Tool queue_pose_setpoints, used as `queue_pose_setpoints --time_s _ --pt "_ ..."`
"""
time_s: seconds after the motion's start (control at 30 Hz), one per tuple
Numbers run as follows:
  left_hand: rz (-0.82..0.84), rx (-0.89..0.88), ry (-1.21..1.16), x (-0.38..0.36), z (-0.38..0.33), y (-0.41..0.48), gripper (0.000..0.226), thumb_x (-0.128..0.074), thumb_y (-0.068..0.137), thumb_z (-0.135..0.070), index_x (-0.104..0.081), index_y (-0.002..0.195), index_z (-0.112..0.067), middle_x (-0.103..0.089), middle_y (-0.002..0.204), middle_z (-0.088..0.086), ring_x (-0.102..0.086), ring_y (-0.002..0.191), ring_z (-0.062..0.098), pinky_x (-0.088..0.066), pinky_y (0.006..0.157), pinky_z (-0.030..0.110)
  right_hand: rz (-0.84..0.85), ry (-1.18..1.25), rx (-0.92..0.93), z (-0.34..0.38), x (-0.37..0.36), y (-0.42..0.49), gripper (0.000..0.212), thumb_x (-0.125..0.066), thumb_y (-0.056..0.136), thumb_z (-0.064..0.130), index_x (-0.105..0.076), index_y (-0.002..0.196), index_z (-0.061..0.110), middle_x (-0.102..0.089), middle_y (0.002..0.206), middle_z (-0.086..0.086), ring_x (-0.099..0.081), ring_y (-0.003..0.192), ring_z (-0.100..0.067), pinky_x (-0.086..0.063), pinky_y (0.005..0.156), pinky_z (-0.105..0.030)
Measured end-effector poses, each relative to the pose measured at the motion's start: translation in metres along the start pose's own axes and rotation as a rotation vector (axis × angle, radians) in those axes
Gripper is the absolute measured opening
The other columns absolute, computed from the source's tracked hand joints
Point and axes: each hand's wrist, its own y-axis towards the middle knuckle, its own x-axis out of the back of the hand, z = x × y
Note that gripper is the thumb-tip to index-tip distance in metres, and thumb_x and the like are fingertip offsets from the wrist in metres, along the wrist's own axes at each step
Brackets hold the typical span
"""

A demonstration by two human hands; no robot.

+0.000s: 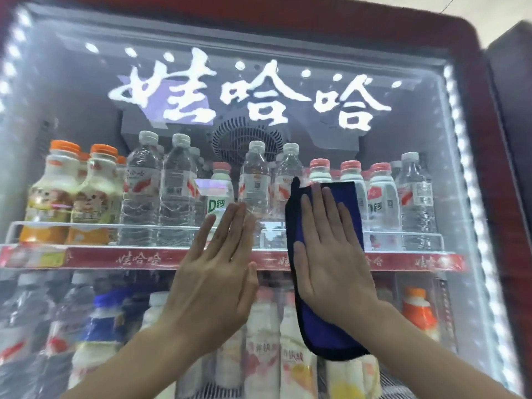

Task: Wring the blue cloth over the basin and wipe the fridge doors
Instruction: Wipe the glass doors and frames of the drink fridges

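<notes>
The fridge door [86,90] is a glass pane in a red frame with large white lettering across its top. A folded blue cloth [354,214] with a dark border lies flat against the glass at centre right. My right hand [331,260] presses it there with a flat palm and fingers pointing up. My left hand [213,277] rests flat on the bare glass just left of the cloth, fingers straight and close together, holding nothing. No basin is in view.
Behind the glass stand shelves of water bottles [141,191], orange-capped drinks [51,197] and white milk drinks [383,208]. White LED strips [469,174] run along the door edges. A dark cabinet [512,90] stands to the right of the fridge.
</notes>
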Motion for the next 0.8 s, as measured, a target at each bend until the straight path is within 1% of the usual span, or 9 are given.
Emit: queue_pose_setpoints --time_s 0.13,0.23,0.37,0.5,0.6,0.7,0.8 --pt "-0.013 -0.006 -0.017 0.011 0.013 -0.006 0.064 -0.033 0.099 -0.028 -0.027 0.154 0.004 -0.017 0.166 0.019 -0.009 0.157 0.027 -0.014 0.124 0.048 -0.003 0.065 0.005 0.066 -0.009 -0.021 0.067 -0.028 0.103 0.033 -0.012 0.159 0.0 -0.001 0.169 -0.017 -0.001 0.157 -0.031 -0.014 0.125 -0.05" --pt "0.005 0.027 -0.027 0.017 0.019 -0.012 0.066 -0.031 0.099 -0.028 -0.022 0.156 0.004 -0.012 0.168 0.019 -0.005 0.157 0.027 -0.011 0.125 0.047 0.013 0.095 -0.003 0.086 -0.011 -0.031 0.067 -0.031 0.103 0.033 -0.014 0.16 0.002 -0.001 0.17 -0.013 -0.002 0.157 -0.028 -0.013 0.125 -0.047" --pt "0.036 0.074 -0.043 0.024 0.029 -0.021 0.068 -0.027 0.1 -0.03 -0.016 0.158 0.003 -0.009 0.169 0.018 -0.004 0.158 0.027 -0.013 0.123 0.048 0.016 0.099 -0.055 0.059 -0.003 -0.02 0.064 -0.029 0.104 0.031 -0.014 0.161 0.007 -0.002 0.17 -0.008 -0.002 0.157 -0.023 -0.011 0.126 -0.045" --pt "0.056 0.097 0.016 0.032 0.037 -0.031 0.068 -0.03 0.099 -0.029 -0.02 0.157 0.004 -0.011 0.168 0.018 -0.006 0.157 0.026 -0.014 0.123 0.047 0.023 0.081 -0.089 0.012 0.003 0.005 0.064 -0.026 0.103 0.032 -0.011 0.162 0.01 0.0 0.171 -0.006 0.002 0.157 -0.021 -0.007 0.127 -0.043" --pt "0.069 0.113 0.047 0.035 0.042 -0.039 0.068 -0.033 0.097 -0.027 -0.023 0.156 0.005 -0.014 0.167 0.018 -0.008 0.157 0.026 -0.015 0.123 0.047 0.004 0.075 -0.107 -0.016 0.006 0.026 0.065 -0.024 0.103 0.033 -0.011 0.162 0.01 0.0 0.171 -0.006 0.002 0.157 -0.019 -0.004 0.127 -0.041" --pt "0.089 0.157 0.072 0.039 0.048 -0.048 0.067 -0.032 0.098 -0.028 -0.024 0.155 0.005 -0.016 0.167 0.019 -0.008 0.157 0.026 -0.014 0.123 0.046 -0.015 0.061 -0.119 -0.021 0.005 0.035 0.065 -0.023 0.102 0.033 -0.011 0.161 0.009 -0.002 0.17 -0.007 0.002 0.157 -0.02 0.001 0.127 -0.038" --pt "0.114 0.186 0.086 0.044 0.052 -0.056 0.067 -0.03 0.098 -0.03 -0.022 0.155 0.005 -0.014 0.167 0.02 -0.009 0.157 0.027 -0.015 0.122 0.046 -0.012 0.033 -0.125 -0.019 0.005 0.035 0.066 -0.023 0.102 0.033 -0.011 0.161 0.007 -0.001 0.17 -0.009 0.003 0.157 -0.021 0.001 0.127 -0.04"
